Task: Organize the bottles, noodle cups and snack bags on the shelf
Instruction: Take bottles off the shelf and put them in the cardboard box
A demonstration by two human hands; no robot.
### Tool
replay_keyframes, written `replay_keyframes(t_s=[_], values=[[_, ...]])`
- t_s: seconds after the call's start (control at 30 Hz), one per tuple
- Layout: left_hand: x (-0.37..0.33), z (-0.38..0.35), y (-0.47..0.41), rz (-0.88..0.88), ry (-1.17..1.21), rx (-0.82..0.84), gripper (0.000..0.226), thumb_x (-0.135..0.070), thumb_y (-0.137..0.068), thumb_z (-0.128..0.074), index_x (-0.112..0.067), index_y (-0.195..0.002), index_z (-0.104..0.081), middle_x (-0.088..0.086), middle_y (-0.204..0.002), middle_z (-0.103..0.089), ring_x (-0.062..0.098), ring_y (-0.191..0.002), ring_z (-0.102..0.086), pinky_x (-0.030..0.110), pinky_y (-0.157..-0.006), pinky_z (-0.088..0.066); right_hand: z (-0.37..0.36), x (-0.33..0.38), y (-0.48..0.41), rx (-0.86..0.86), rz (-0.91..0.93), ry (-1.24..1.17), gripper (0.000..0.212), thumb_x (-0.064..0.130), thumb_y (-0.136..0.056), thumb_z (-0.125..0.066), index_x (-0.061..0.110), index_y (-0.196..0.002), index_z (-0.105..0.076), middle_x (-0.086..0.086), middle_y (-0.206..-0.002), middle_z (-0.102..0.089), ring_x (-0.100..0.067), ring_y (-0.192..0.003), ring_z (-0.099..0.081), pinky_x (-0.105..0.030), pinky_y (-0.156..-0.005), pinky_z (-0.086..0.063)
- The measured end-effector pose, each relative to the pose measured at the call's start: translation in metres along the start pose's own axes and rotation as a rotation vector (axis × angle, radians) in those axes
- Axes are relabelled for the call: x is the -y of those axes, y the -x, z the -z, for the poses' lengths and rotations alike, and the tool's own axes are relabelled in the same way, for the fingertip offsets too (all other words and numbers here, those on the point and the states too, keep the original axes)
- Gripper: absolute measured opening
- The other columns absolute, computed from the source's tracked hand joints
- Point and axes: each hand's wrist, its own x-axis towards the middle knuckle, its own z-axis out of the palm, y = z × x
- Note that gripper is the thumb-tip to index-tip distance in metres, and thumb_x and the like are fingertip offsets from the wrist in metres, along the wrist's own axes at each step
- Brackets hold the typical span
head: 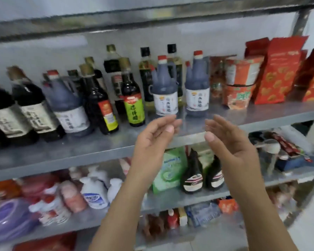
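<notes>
Hovering just in front of the grey sheet-metal shelf [80, 151], the left hand [152, 140] and right hand [230, 142] face each other palm to palm. Their fingers are straight and loosely spread, and neither hand holds or touches anything. A gap separates the two hands.

Directly beyond them, near the shelf's front edge, stand two dark translucent plastic jugs with moulded handles, red-and-white screw caps and white paper labels. The left jug [164, 87] and the right jug [197, 84] stand apart, both upright with caps up and labels facing outward.

Left of the jugs is a dark glass bottle with a glossy green label and gold foil neck [132, 95], also upright. More dark bottles stand in a row further left.

Behind the jugs rise tall clear bottles of pale yellow liquid with black caps [145, 69].

To the right, two orange-red printed noodle cups [238, 84] are stacked one on the other; blur hides which way they face. Beyond them, flat-sided red snack bags with a yellow pattern [277, 69] stand upright on their bases.

On the shelf below stand two squat dark bottles with striped labels [192, 171].
</notes>
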Motion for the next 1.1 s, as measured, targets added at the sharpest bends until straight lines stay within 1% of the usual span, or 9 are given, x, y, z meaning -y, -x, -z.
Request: replay_keyframes(t_s=[0.1, 0.27, 0.37, 0.47, 0.57, 0.73, 0.87, 1.0, 1.1], values=[[-0.023, 0.062, -0.004, -0.048, -0.017, -0.101, 0.023, -0.004, -0.101, -0.052, -0.014, -0.116, -0.066, -0.002, -0.114, -0.075, 0.014, -0.107, -0.071, 0.021, -0.091, -0.054, -0.072, 0.002, -0.008, 0.126, 0.009, -0.028, 0.046, 0.029, -0.081, -0.068, 0.03, -0.126, -0.061, 0.012, -0.124, -0.07, -0.003, -0.119, -0.062, -0.014, -0.091, -0.05], [-0.046, 0.143, -0.003, -0.099, -0.01, -0.255, 0.025, -0.003, -0.098, -0.053, -0.008, -0.119, -0.066, 0.003, -0.112, -0.076, 0.017, -0.108, -0.07, 0.025, -0.096, -0.054, -0.167, 0.0, -0.017, 0.285, 0.001, -0.103, 0.047, 0.026, -0.081, -0.068, 0.027, -0.127, -0.061, 0.016, -0.124, -0.069, -0.003, -0.12, -0.062, -0.021, -0.104, -0.046], [-0.05, 0.184, 0.002, -0.152, -0.03, -0.367, 0.023, -0.004, -0.097, -0.054, -0.009, -0.115, -0.067, 0.004, -0.11, -0.076, 0.018, -0.107, -0.071, 0.025, -0.093, -0.054, -0.216, -0.012, -0.019, 0.381, -0.029, -0.193, 0.045, 0.029, -0.079, -0.068, 0.029, -0.124, -0.063, 0.016, -0.123, -0.069, -0.002, -0.119, -0.062, -0.016, -0.1, -0.047], [-0.049, 0.226, 0.01, -0.174, -0.062, -0.533, 0.02, -0.003, -0.096, -0.055, -0.007, -0.111, -0.068, 0.009, -0.107, -0.076, 0.022, -0.105, -0.072, 0.024, -0.09, -0.055, -0.269, -0.032, -0.014, 0.517, -0.069, -0.288, 0.045, 0.044, -0.075, -0.072, 0.029, -0.117, -0.068, 0.014, -0.122, -0.07, -0.004, -0.119, -0.063, -0.012, -0.094, -0.049], [-0.047, 0.275, 0.022, -0.199, -0.145, -0.658, 0.021, 0.0, -0.097, -0.055, -0.004, -0.114, -0.067, 0.008, -0.107, -0.077, 0.017, -0.103, -0.072, 0.021, -0.085, -0.054, -0.327, -0.051, -0.003, 0.626, -0.107, -0.345, 0.043, 0.031, -0.074, -0.068, 0.027, -0.117, -0.066, 0.014, -0.12, -0.071, -0.003, -0.117, -0.064, -0.01, -0.092, -0.048], [-0.061, 0.364, 0.046, -0.139, -0.264, -0.84, 0.02, -0.006, -0.097, -0.06, -0.014, -0.114, -0.068, 0.005, -0.11, -0.076, 0.016, -0.105, -0.07, 0.021, -0.083, -0.054, -0.412, -0.059, 0.022, 0.814, -0.132, -0.362, 0.044, 0.036, -0.081, -0.067, 0.028, -0.124, -0.064, 0.021, -0.121, -0.069, 0.006, -0.114, -0.061, -0.011, -0.094, -0.048], [-0.072, 0.435, 0.055, -0.074, -0.296, -0.928, 0.017, -0.01, -0.098, -0.059, -0.018, -0.111, -0.068, 0.003, -0.11, -0.076, 0.018, -0.103, -0.071, 0.023, -0.083, -0.053, -0.481, -0.068, 0.03, 0.854, -0.178, -0.295, 0.022, 0.024, -0.092, -0.067, 0.036, -0.111, -0.066, 0.019, -0.109, -0.072, -0.001, -0.108, -0.066, -0.021, -0.094, -0.05], [-0.074, 0.507, 0.05, -0.051, -0.293, -0.95, 0.021, -0.009, -0.101, -0.053, -0.01, -0.12, -0.064, 0.008, -0.114, -0.074, 0.023, -0.106, -0.07, 0.021, -0.08, -0.053, -0.546, -0.082, 0.047, 0.833, -0.147, -0.231, 0.019, 0.028, -0.095, -0.066, 0.04, -0.109, -0.066, 0.011, -0.113, -0.071, -0.008, -0.108, -0.067, -0.039, -0.099, -0.053], [-0.076, 0.557, 0.039, -0.085, -0.298, -0.895, 0.019, -0.008, -0.101, -0.054, -0.012, -0.116, -0.065, 0.005, -0.107, -0.076, 0.018, -0.097, -0.073, 0.018, -0.076, -0.055, -0.595, -0.089, 0.057, 0.763, -0.108, -0.203, 0.02, 0.029, -0.096, -0.064, 0.043, -0.111, -0.065, 0.015, -0.113, -0.07, -0.004, -0.109, -0.065, -0.041, -0.099, -0.053]])
